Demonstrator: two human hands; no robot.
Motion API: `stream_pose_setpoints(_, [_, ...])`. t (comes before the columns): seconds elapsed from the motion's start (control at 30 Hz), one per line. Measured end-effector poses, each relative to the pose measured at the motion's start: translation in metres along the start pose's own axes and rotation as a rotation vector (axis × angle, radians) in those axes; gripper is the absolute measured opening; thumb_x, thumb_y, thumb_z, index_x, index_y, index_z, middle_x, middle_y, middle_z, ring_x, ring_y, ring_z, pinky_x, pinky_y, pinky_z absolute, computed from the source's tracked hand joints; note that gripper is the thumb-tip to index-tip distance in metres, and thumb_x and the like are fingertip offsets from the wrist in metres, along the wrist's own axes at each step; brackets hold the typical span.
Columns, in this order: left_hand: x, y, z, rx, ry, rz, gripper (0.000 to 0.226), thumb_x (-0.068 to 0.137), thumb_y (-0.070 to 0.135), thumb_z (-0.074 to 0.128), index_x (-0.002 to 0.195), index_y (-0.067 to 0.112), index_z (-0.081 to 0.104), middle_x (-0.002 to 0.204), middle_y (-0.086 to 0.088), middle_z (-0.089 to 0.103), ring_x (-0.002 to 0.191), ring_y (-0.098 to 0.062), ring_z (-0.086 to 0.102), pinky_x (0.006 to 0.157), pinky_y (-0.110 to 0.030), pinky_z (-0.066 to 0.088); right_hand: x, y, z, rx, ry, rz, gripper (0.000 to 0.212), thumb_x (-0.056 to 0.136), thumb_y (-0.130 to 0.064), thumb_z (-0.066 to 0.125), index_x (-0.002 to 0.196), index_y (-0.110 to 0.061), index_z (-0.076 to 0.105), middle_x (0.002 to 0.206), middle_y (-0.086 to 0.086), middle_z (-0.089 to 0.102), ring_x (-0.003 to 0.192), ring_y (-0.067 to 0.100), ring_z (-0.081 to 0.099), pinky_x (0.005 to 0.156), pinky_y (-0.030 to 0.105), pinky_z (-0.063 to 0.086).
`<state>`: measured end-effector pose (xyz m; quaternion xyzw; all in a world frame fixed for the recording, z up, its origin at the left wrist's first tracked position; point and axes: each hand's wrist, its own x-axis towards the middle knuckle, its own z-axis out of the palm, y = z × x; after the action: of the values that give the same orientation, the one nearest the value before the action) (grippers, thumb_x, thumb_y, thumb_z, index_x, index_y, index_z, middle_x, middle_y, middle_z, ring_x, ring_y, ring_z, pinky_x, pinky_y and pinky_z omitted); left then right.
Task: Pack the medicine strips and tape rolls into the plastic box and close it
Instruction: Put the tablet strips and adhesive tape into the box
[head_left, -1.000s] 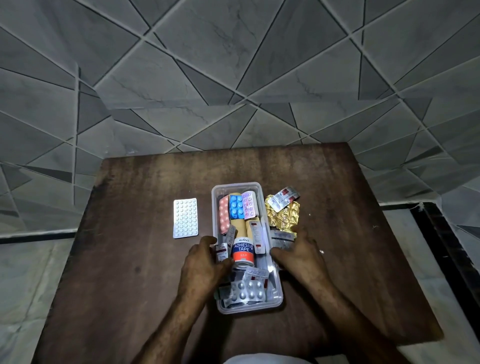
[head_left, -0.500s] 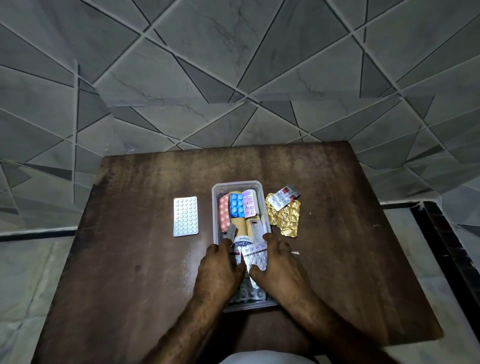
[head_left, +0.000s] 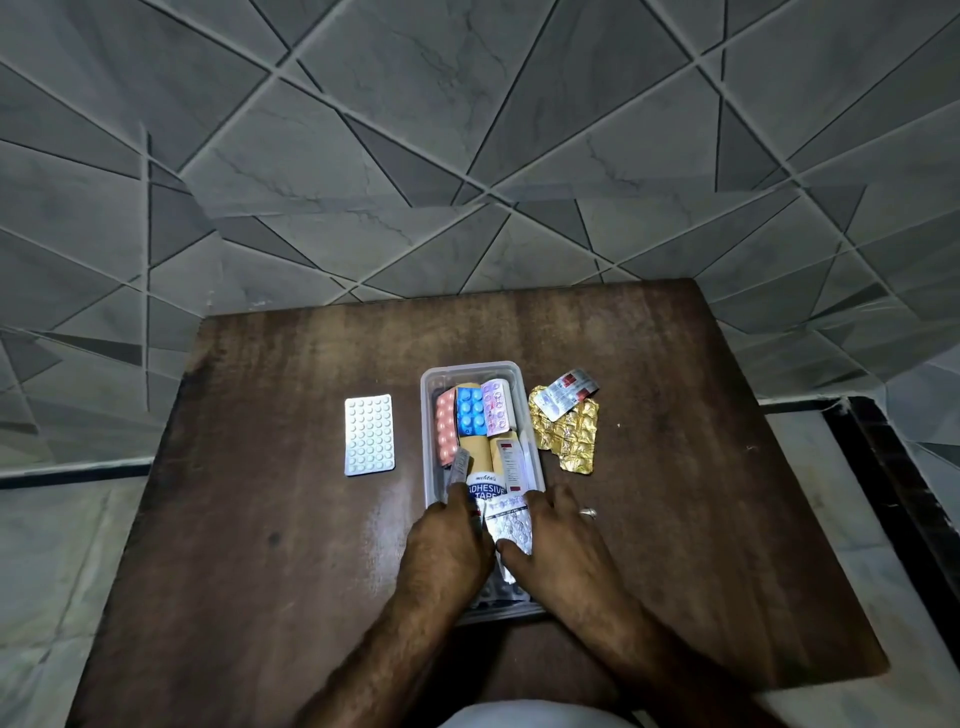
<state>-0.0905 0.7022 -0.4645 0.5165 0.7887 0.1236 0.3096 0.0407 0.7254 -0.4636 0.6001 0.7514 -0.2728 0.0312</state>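
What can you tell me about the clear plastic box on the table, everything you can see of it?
The plastic box is a clear, lidless rectangular tub with rounded corners, standing upright lengthwise near the middle of the wooden table. It is packed with blister strips at the far end, pink, blue and pale pink side by side, and an adhesive tape roll behind them. The left hand and right hand rest over its near half, pressing a silver strip in. No lid is visible.

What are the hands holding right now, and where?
Right hand pinches a silver medicine strip at its near edge, thumb beneath; left hand rests beside it, grip unclear.
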Motion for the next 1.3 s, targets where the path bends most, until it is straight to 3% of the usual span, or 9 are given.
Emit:
stream_pose_setpoints(0.33, [-0.001,0.004,0.003,0.025,-0.033,-0.038,0.042,0.088,0.03,0.062,0.126,0.018,0.05,0.114,-0.005,0.07,0.1,-0.024,0.068,0.082,-0.029,0.052,-0.001,0.003,0.005,-0.033,-0.001,-0.021,0.058,0.084,-0.045,0.056,0.132,-0.016,0.045,0.135,0.008,0.038,0.113,0.03,0.053,0.095,0.037,0.045])
stream_pose_setpoints(0.47, [0.0,0.002,-0.005,0.012,-0.009,-0.014,0.04,0.09,0.03,0.06,0.126,0.016,0.052,0.116,-0.006,0.07,0.103,-0.024,0.066,0.076,-0.024,0.045,0.0,0.004,0.005,-0.023,0.015,-0.024,0.053,0.084,-0.043,0.059,0.129,-0.017,0.049,0.131,0.006,0.039,0.109,0.029,0.056,0.093,0.038,0.048])
stream_pose_setpoints(0.6, [0.003,-0.001,-0.013,0.008,-0.009,-0.014,0.043,0.09,0.034,0.059,0.129,0.017,0.052,0.116,-0.006,0.069,0.105,-0.025,0.065,0.081,-0.028,0.047,0.002,0.005,0.005,-0.059,0.045,-0.051,0.048,0.082,-0.044,0.059,0.122,-0.019,0.051,0.127,0.005,0.041,0.106,0.029,0.057,0.089,0.04,0.049])
stream_pose_setpoints(0.7, [0.008,-0.006,-0.018,-0.031,-0.012,-0.038,0.041,0.088,0.036,0.062,0.123,0.018,0.055,0.113,-0.006,0.07,0.102,-0.025,0.066,0.075,-0.024,0.044,0.003,0.004,0.005,-0.085,0.073,-0.062,0.047,0.081,-0.048,0.059,0.118,-0.02,0.054,0.126,0.004,0.043,0.104,0.029,0.058,0.085,0.041,0.052])
stream_pose_setpoints(0.87, [0.015,-0.011,-0.021,-0.042,-0.047,-0.072,0.043,0.085,0.035,0.066,0.124,0.02,0.056,0.116,-0.005,0.07,0.104,-0.024,0.066,0.082,-0.028,0.05,0.005,0.0,0.004,-0.084,0.091,-0.067,0.045,0.081,-0.051,0.059,0.114,-0.022,0.057,0.126,0.002,0.045,0.105,0.027,0.057,0.085,0.04,0.051])
stream_pose_setpoints(1.1, [0.02,-0.016,-0.017,-0.109,-0.077,-0.085,0.039,0.083,0.032,0.069,0.119,0.019,0.061,0.112,-0.004,0.072,0.095,-0.021,0.069,0.082,-0.033,0.058,0.014,0.007,-0.003,0.126,0.006,0.001,0.029,0.085,-0.033,0.062,0.111,-0.021,0.058,0.114,0.003,0.062,0.102,0.021,0.061,0.087,0.032,0.047])
stream_pose_setpoints(1.3, [0.024,-0.018,-0.011,-0.089,-0.109,-0.046,0.038,0.083,0.032,0.069,0.119,0.021,0.062,0.112,-0.001,0.072,0.094,-0.016,0.069,0.082,-0.03,0.057,0.019,0.002,-0.005,0.165,-0.152,0.035,0.026,0.088,-0.028,0.061,0.113,-0.022,0.062,0.115,0.001,0.068,0.098,0.016,0.066,0.083,0.028,0.055])
